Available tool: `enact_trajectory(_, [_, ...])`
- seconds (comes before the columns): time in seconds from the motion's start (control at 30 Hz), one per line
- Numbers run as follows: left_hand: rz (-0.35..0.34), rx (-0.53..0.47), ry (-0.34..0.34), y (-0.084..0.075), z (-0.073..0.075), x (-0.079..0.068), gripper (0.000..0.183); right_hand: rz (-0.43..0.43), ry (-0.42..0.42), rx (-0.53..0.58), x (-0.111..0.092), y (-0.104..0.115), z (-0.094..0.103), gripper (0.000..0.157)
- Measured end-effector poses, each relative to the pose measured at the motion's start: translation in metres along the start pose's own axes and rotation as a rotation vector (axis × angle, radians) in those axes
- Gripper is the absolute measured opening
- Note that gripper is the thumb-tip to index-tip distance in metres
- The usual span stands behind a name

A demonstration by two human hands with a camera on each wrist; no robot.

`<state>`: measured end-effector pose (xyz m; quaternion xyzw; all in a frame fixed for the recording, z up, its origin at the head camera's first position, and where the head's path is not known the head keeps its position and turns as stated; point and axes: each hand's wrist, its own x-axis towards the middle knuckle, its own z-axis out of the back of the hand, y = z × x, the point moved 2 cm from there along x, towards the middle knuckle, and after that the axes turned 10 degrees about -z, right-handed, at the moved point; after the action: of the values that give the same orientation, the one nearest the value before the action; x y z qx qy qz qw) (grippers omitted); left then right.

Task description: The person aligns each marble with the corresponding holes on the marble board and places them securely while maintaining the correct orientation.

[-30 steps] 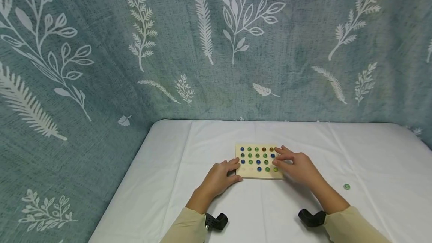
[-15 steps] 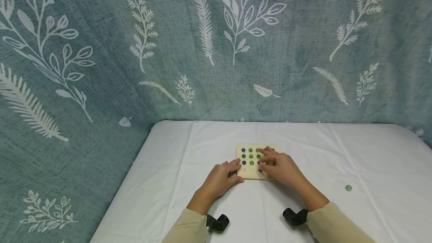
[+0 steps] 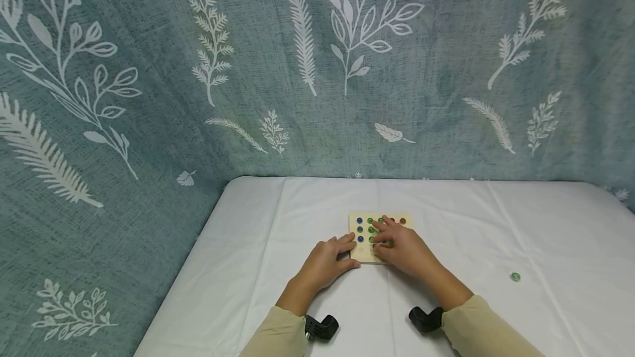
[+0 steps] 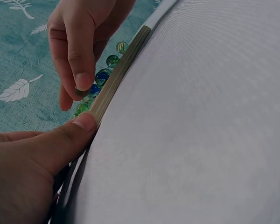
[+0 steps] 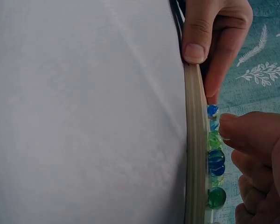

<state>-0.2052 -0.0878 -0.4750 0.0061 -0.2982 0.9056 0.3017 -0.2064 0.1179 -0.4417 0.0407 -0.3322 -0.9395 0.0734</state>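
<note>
A pale wooden board [image 3: 366,257] with rows of round hollows lies on the white-covered table, many of the hollows filled with blue, green and brownish glass marbles. My left hand [image 3: 324,262] holds the board's near left corner, thumb on the front edge and fingers along the left side. Over the front row hovers my right hand [image 3: 408,249], pinching a dark green marble [image 4: 81,92] between thumb and fingertip. It covers much of the board's right half in the head view. Seated marbles such as a green one [image 5: 216,198] stand up above the board's edge.
A single loose green marble [image 3: 515,277] lies on the white tablecloth [image 3: 555,236] to the right of my right forearm. Behind and to the left hangs a teal curtain [image 3: 297,70] with white leaf prints. Black wrist devices [image 3: 321,327] sit at both sleeve cuffs.
My right hand has moved left across the board from its right edge toward the front row's left part, carrying the marble. The left hand keeps its hold on the corner.
</note>
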Motion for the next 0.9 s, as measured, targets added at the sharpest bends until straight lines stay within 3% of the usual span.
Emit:
enact_trajectory(0.37, [-0.027,0.004,-0.007,0.002,-0.001,0.000,0.053,0.094,0.000,-0.163,0.000,0.003,-0.007,0.014])
enact_trajectory(0.67, [-0.027,0.007,-0.005,0.000,-0.001,-0.001,0.053,0.089,-0.003,-0.168,-0.003,0.005,-0.004,0.017])
enact_trajectory(0.9, [-0.028,0.010,-0.017,0.000,0.000,-0.001,0.052,0.060,-0.027,-0.093,-0.008,0.002,0.011,0.019])
